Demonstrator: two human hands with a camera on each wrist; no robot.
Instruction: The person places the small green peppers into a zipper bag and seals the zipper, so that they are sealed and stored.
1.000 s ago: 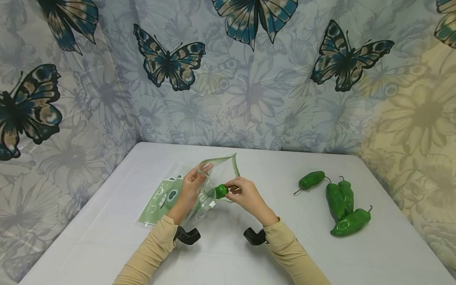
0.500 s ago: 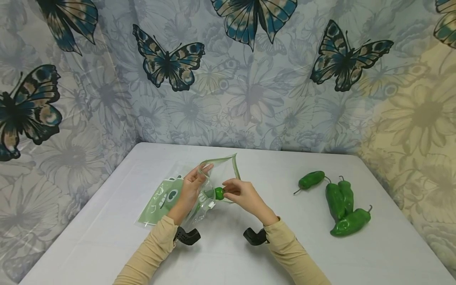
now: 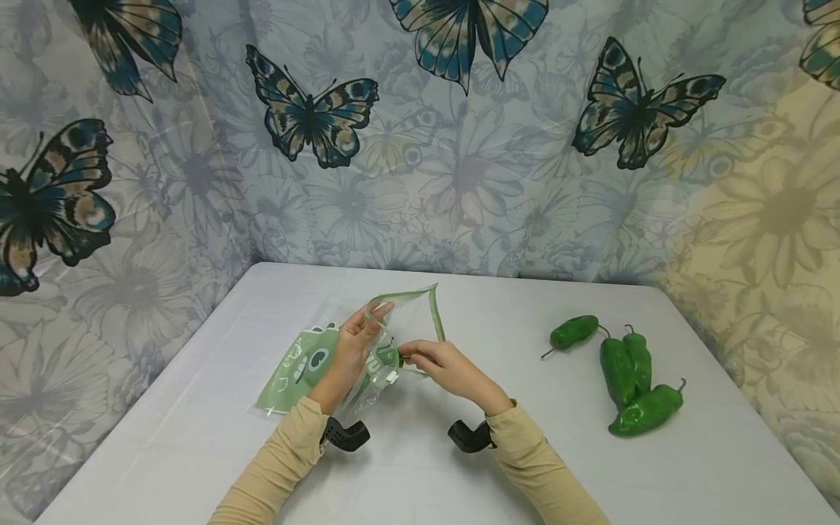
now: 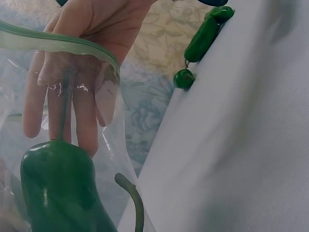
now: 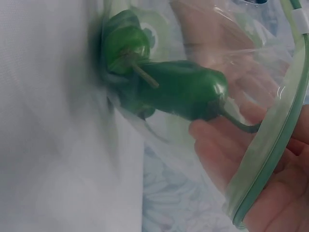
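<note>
A clear zip bag with a green cartoon print stands with its mouth towards the right. My left hand holds the bag by its rim. My right hand has its fingertips inside the mouth. A green pepper lies in the bag with its stem towards my right hand. In the left wrist view the right hand's fingers are straight beside that stem; whether the thumb presses on it is hard to see. In the right wrist view another green pepper sits deeper in the bag.
Several green peppers lie on the right side of the white table, apart from the bag. A white zip slider hangs at the bag's near edge. Patterned cloth with butterflies rises behind the table.
My right hand has moved left into the bag's mouth, and the pepper it pinched by the stem has slid deeper inside. My left hand has barely moved.
</note>
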